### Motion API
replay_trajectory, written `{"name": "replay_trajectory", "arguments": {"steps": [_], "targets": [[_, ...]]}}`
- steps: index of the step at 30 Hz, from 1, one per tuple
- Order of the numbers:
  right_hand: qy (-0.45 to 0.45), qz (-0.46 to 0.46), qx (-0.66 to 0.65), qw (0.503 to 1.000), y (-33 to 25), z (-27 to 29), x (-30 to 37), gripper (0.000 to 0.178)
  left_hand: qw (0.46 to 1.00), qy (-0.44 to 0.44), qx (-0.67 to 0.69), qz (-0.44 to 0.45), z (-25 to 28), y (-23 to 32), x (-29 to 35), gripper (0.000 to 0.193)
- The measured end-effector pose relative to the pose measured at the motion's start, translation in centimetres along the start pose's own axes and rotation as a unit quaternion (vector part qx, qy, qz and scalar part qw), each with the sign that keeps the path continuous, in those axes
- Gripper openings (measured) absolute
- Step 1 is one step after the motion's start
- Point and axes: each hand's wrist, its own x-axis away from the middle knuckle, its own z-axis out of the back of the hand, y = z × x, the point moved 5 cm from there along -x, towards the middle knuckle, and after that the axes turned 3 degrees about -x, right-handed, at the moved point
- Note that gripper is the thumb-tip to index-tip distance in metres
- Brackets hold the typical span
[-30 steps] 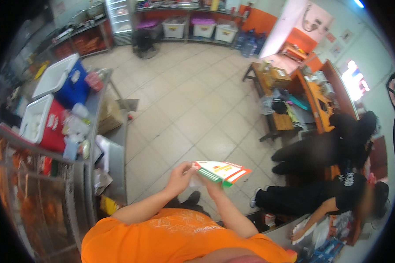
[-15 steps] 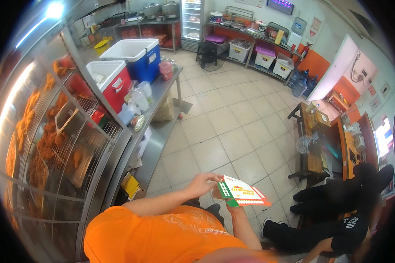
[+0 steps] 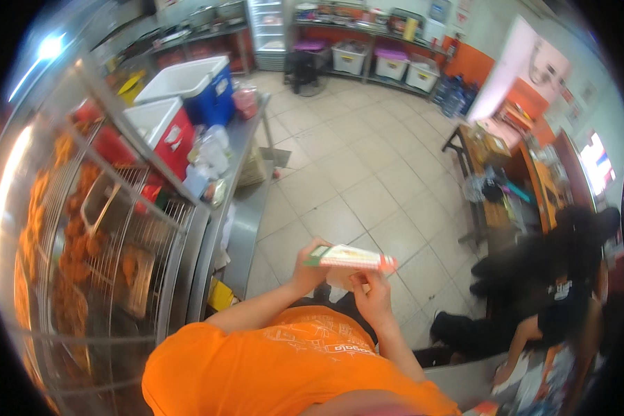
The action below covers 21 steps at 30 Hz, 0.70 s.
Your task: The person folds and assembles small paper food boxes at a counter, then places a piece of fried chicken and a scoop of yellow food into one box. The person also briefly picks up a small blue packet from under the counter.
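A printed cardboard food box point(image 3: 351, 257), white with green and orange-red edges, is held out in front of my body. Its printed face is tilted so that I see it edge-on, and a plain brown side hangs below. At the green end, my left hand point(image 3: 310, 269) has its fingers closed round the card. My right hand point(image 3: 372, 294) is under the near edge, its fingers pinched on the brown card. Some fingertips of both hands are hidden behind the box.
On my left stand a glass cabinet with fried chicken point(image 3: 83, 243) and a steel table point(image 3: 246, 222) bearing a red cooler point(image 3: 173, 142) and a blue cooler point(image 3: 216, 93). To the right, a person in black point(image 3: 561, 298) reaches down beside a wooden bench point(image 3: 494, 253). Shelves and a fridge point(image 3: 267, 31) line the back.
The box has shifted left and up and tipped from face-up to nearly edge-on. My right hand has come up from beneath to its near edge. My view has turned slightly.
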Motion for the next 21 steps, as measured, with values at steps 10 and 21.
{"name": "replay_trajectory", "arguments": {"steps": [10,21], "targets": [[0.113,-0.171,-0.171,0.964,5.0,1.4,1.2,0.021,0.993,-0.013,0.046,0.107,-0.4,-4.2,0.8,0.019],[0.155,-0.271,-0.266,0.912,10.9,-3.4,4.9,0.024,0.838,-0.124,0.334,0.413,-1.3,-7.4,2.2,0.015]]}}
